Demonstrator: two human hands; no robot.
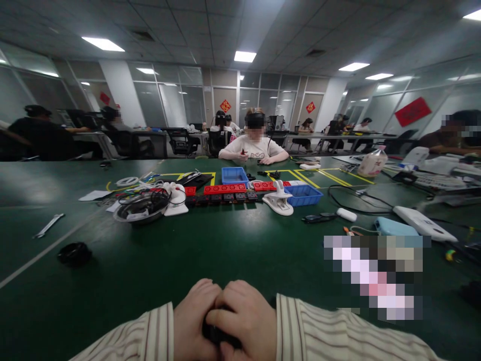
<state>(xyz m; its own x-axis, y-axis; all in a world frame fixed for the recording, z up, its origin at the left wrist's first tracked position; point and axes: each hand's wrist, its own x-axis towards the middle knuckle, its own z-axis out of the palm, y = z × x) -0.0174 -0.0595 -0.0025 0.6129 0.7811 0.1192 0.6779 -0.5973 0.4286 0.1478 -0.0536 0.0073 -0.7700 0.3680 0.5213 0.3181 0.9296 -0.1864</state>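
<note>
Both hands are together at the front edge of the green table, close to me. My right hand (pixel 250 316) curls its fingers over a small black object (pixel 216 333), rounded and dark, whose kind I cannot make out. Against its other side lies my left hand (pixel 193 321), fingers bent and touching the right hand. Most of the object is covered by the fingers. Left of the hands, apart from them, a coiled black item (pixel 74 254) rests on the table.
Ahead are a metal bowl (pixel 139 213) of cables, red power strips (pixel 225 189), a white clip (pixel 278 200) and blue trays (pixel 304 195). A wrench (pixel 48 225) lies left. Right are a light-blue case (pixel 396 226) and white device (pixel 424 223). A person (pixel 253 145) sits opposite.
</note>
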